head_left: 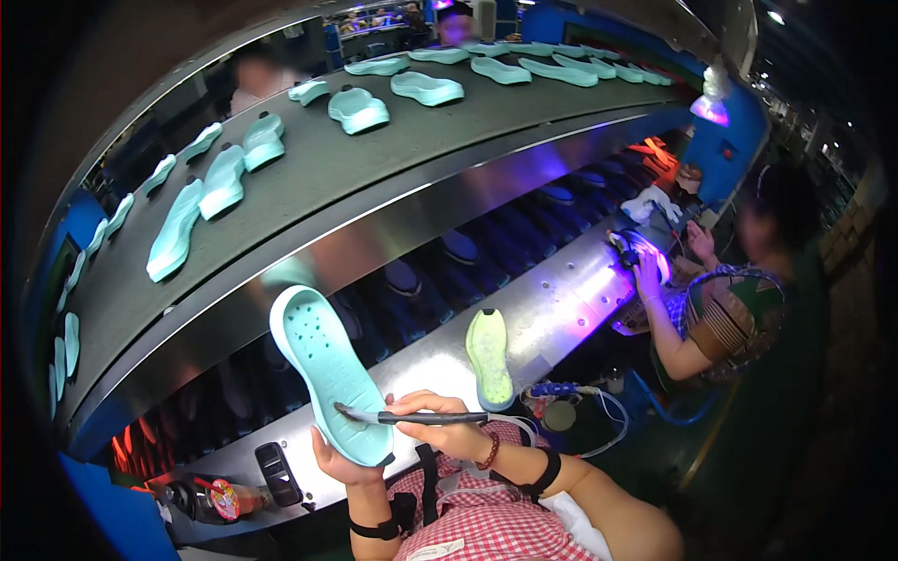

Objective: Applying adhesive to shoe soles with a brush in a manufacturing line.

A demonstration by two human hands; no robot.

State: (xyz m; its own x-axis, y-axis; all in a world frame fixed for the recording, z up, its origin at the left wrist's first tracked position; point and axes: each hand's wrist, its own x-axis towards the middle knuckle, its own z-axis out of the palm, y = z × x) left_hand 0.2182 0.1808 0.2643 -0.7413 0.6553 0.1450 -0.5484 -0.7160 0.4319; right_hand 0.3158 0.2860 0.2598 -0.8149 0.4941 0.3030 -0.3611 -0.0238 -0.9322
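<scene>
Above the near edge of the metal counter [426, 363]: turquoise sole [327, 369], tilted, gripped at its lower end by the left hand [352, 465]; brush [433, 418] held pen-like in the right hand [451, 438], bristles touching the sole's hollow face. At the same edge, farther right: yellow-green sole [489, 360]. Toward the counter's left end: dark rectangular object [278, 474] near a drink cup [234, 501].

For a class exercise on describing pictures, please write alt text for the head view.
A left hand holds a turquoise shoe sole while the right hand holds a black-handled brush to its inner face. A yellow-green sole lies on the metal ledge beyond; more turquoise soles line a dark conveyor belt.
</scene>
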